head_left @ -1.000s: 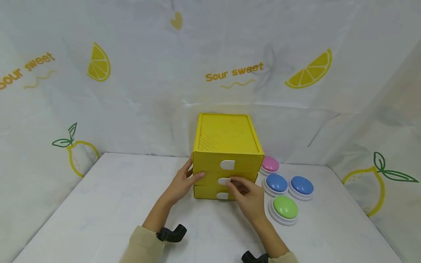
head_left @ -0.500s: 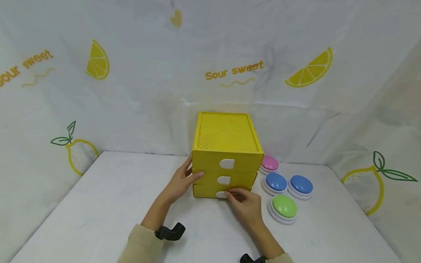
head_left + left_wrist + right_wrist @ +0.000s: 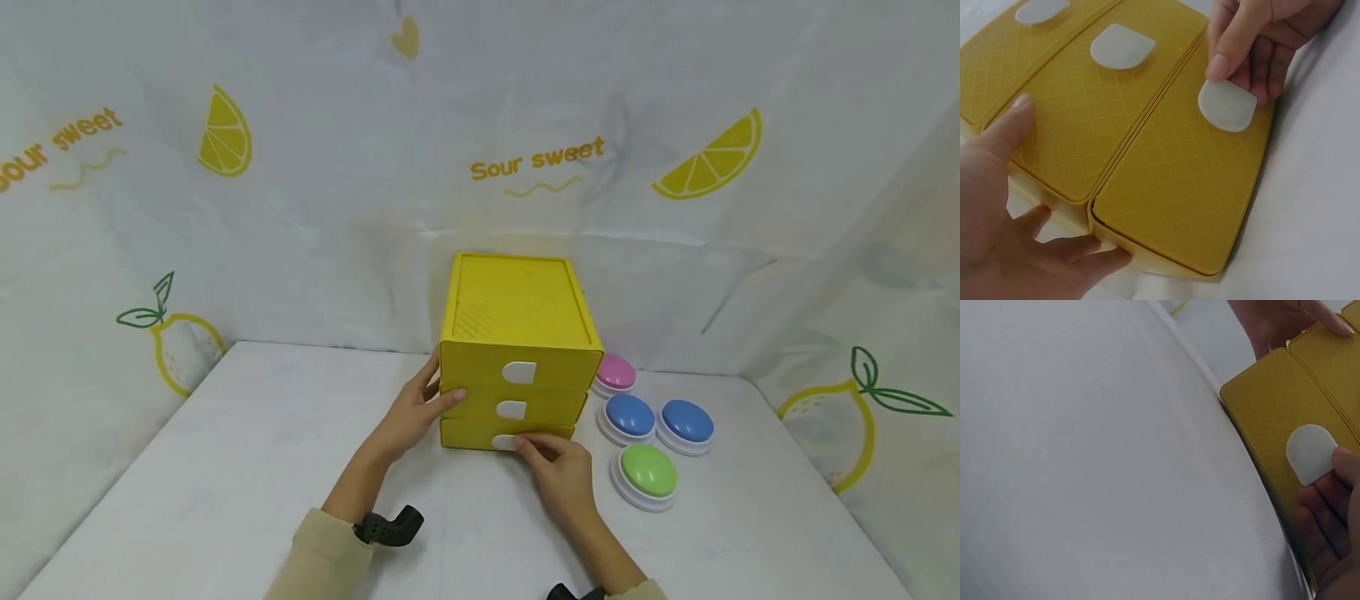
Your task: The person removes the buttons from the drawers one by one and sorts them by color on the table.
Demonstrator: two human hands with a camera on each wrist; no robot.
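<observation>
White worktop (image 3: 225, 467) carries the yellow box (image 3: 521, 300) at far centre; I pinch its bottom tab (image 3: 503, 442) with my right hand (image 3: 564, 479); my left hand (image 3: 408, 417) spreads across its left edge, likely bracing it.

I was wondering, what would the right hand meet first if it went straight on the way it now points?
Most likely the yellow front of the bottom drawer: the right hand already pinches its white tab, though the remaining gap is hard to judge.
</observation>
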